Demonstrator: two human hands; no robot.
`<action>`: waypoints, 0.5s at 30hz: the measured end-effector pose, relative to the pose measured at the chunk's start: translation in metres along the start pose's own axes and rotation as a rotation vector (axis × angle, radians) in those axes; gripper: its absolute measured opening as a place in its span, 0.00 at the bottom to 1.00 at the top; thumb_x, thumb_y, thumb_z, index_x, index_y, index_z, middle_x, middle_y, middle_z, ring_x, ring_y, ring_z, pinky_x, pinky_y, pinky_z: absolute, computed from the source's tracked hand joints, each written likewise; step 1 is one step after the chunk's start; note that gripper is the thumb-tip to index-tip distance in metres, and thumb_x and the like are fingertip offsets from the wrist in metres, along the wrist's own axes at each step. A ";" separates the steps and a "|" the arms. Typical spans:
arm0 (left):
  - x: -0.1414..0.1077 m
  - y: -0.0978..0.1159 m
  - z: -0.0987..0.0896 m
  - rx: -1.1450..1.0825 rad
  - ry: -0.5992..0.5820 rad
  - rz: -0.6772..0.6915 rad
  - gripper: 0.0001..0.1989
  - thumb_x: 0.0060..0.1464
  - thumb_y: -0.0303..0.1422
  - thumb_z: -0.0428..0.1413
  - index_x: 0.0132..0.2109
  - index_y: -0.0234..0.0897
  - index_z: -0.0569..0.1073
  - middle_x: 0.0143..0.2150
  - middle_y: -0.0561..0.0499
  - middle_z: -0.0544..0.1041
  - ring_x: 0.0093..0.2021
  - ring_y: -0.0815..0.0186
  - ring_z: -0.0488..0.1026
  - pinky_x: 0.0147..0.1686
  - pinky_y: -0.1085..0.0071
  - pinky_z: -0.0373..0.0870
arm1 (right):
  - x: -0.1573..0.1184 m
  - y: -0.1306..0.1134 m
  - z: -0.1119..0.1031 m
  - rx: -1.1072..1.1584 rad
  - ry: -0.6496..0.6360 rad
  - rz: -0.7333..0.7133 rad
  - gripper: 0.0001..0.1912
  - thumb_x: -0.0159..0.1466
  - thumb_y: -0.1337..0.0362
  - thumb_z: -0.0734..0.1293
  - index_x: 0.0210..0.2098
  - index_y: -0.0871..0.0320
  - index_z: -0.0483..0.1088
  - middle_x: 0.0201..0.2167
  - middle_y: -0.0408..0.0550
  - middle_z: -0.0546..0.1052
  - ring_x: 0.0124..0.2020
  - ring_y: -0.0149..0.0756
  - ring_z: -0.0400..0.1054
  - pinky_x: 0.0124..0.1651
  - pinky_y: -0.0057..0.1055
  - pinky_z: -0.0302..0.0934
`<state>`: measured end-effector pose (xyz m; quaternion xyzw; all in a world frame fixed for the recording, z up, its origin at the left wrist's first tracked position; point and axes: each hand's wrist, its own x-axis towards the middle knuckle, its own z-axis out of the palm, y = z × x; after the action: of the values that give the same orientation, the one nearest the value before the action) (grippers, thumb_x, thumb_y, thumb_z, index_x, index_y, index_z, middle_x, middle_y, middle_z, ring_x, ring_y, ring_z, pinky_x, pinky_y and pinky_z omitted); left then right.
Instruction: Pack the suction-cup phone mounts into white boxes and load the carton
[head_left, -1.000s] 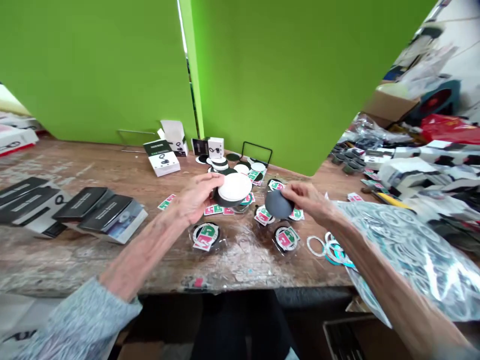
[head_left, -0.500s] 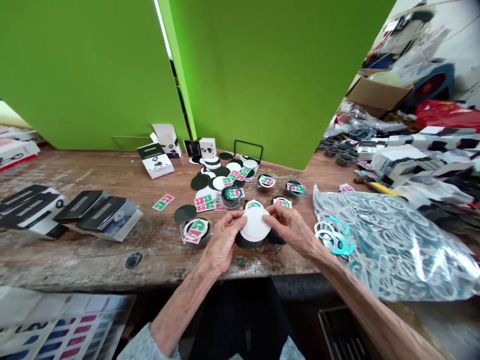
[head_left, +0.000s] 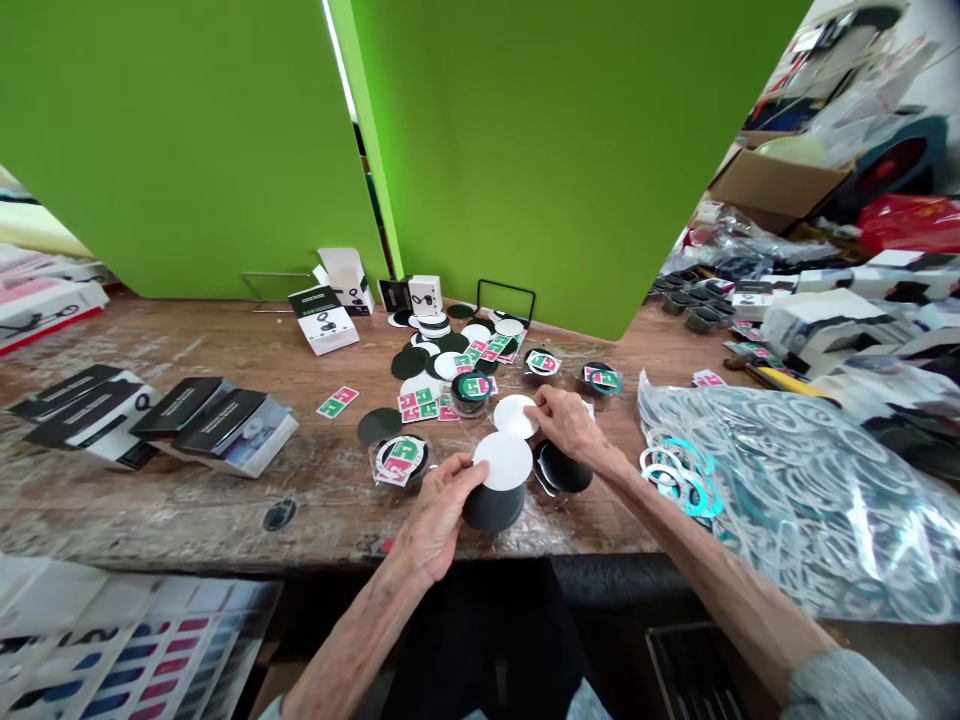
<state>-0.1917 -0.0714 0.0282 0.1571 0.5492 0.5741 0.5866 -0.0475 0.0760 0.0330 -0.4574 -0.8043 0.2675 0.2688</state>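
Left hand [head_left: 437,522]: fingers [head_left: 466,478] curled, pinching a matte black round disc [head_left: 493,510] faced in white, over the scarred wooden desk [head_left: 112,510]. Right hand [head_left: 571,424]: fingers [head_left: 538,398] pinch the edge of a thin white round disc [head_left: 514,416], beyond the left hand's disc.

product boxes [head_left: 225,425] and a plastic bag [head_left: 795,500] lie on the wooden workbench [head_left: 150,520].
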 end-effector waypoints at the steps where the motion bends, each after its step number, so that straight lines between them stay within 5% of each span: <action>1: 0.000 -0.001 0.001 0.000 0.004 0.006 0.22 0.34 0.40 0.70 0.36 0.33 0.75 0.34 0.50 0.78 0.32 0.70 0.72 0.30 0.77 0.66 | -0.004 -0.002 0.000 -0.032 0.038 -0.023 0.02 0.60 0.65 0.63 0.31 0.57 0.66 0.32 0.48 0.71 0.32 0.36 0.64 0.34 0.30 0.55; 3: 0.002 -0.001 0.005 -0.012 0.014 0.027 0.22 0.33 0.40 0.70 0.35 0.33 0.74 0.33 0.51 0.78 0.31 0.71 0.71 0.30 0.78 0.66 | -0.013 -0.009 -0.003 -0.028 0.046 -0.080 0.05 0.63 0.63 0.61 0.35 0.55 0.67 0.36 0.49 0.71 0.35 0.36 0.65 0.35 0.31 0.56; 5: 0.004 -0.001 0.010 -0.044 0.013 0.064 0.23 0.32 0.40 0.71 0.34 0.33 0.74 0.32 0.51 0.77 0.31 0.71 0.71 0.30 0.79 0.66 | -0.022 -0.014 -0.008 0.087 -0.076 -0.117 0.08 0.64 0.58 0.61 0.35 0.55 0.68 0.31 0.46 0.72 0.31 0.35 0.64 0.33 0.30 0.56; 8: 0.007 0.001 0.019 -0.082 -0.030 0.066 0.22 0.32 0.40 0.71 0.34 0.34 0.73 0.31 0.53 0.76 0.30 0.71 0.70 0.28 0.78 0.66 | -0.024 -0.010 -0.020 0.391 -0.207 -0.025 0.13 0.61 0.52 0.63 0.34 0.56 0.67 0.24 0.41 0.68 0.24 0.30 0.60 0.26 0.27 0.54; 12: 0.011 0.004 0.026 -0.115 -0.075 0.012 0.21 0.31 0.38 0.71 0.33 0.34 0.74 0.30 0.54 0.75 0.28 0.71 0.70 0.26 0.77 0.68 | -0.006 0.028 -0.041 0.523 0.017 0.184 0.18 0.56 0.47 0.66 0.32 0.56 0.63 0.19 0.37 0.64 0.19 0.27 0.57 0.22 0.25 0.50; 15: 0.017 0.005 0.032 -0.145 -0.058 0.032 0.20 0.32 0.36 0.71 0.33 0.33 0.75 0.31 0.52 0.76 0.29 0.70 0.71 0.28 0.76 0.69 | 0.001 0.060 -0.047 0.275 0.096 0.195 0.14 0.57 0.51 0.64 0.28 0.56 0.62 0.18 0.39 0.65 0.20 0.30 0.58 0.24 0.27 0.53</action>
<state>-0.1726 -0.0411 0.0356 0.1395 0.4866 0.6167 0.6029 0.0188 0.1118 0.0260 -0.5043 -0.6984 0.3776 0.3396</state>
